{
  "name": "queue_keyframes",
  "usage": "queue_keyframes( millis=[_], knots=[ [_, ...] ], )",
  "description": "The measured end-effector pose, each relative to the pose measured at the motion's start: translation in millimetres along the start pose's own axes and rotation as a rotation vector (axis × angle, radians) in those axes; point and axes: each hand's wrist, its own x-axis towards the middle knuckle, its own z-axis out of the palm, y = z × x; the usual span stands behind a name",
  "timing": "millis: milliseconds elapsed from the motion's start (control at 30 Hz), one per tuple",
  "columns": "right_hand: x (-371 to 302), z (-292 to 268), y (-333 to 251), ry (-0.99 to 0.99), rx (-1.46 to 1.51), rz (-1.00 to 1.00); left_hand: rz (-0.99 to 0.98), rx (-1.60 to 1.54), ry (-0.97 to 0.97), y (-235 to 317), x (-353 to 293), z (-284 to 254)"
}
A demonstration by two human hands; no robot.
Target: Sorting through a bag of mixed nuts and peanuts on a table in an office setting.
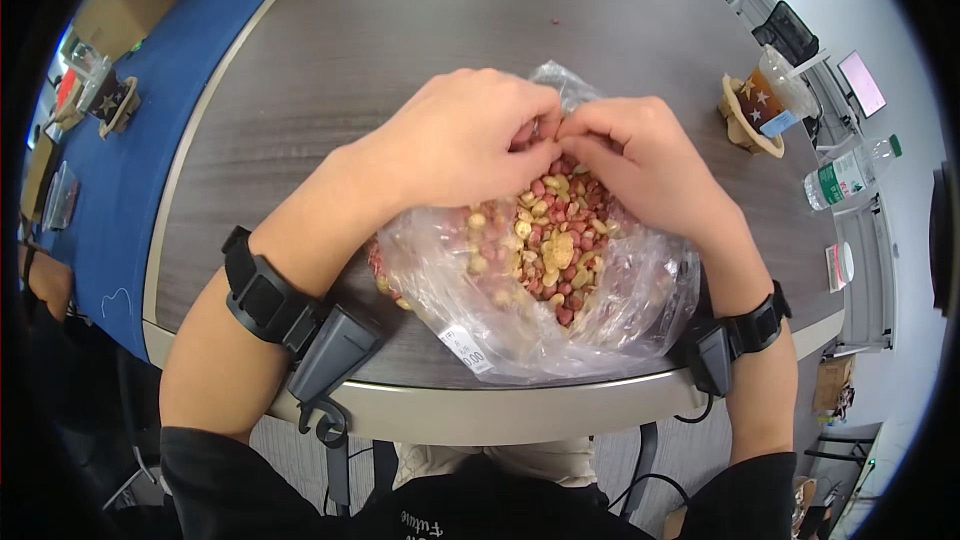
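Bare left hand (pixel 475 145) and bare right hand (pixel 650 160) are brought together over an open, clear plastic bag (pixel 645 305) of red-skinned and pale peanuts (pixel 562 252). Each grip is closed in a pinch; whether anything is held there cannot be told. The bag is supported on the dark wood-grain table (pixel 300 80), near its front edge.

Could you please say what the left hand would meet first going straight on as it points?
The left hand would probably meet the bare right hand, close by at the clear plastic bag of reddish peanuts; whether the hands touch is unclear.
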Motion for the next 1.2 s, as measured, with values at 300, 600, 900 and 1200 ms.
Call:
queue_keyframes(
  millis=[300,600,900,1200],
  knots=[
    [1,-3,-10,-0.007,0.132,0.168,-0.025,-0.074,-0.023,-1,-4,3],
    [0,-7,-7,0.072,0.135,0.256,-0.074,-0.025,-0.041,1,-4,4],
    [0,-17,-11,-0.077,-0.058,0.22,0.086,-0.019,0.026,5,-8,6],
    [1,-13,-11,-0.085,-0.241,0.105,0.147,-0.051,0.075,5,-12,11]
  ],
)
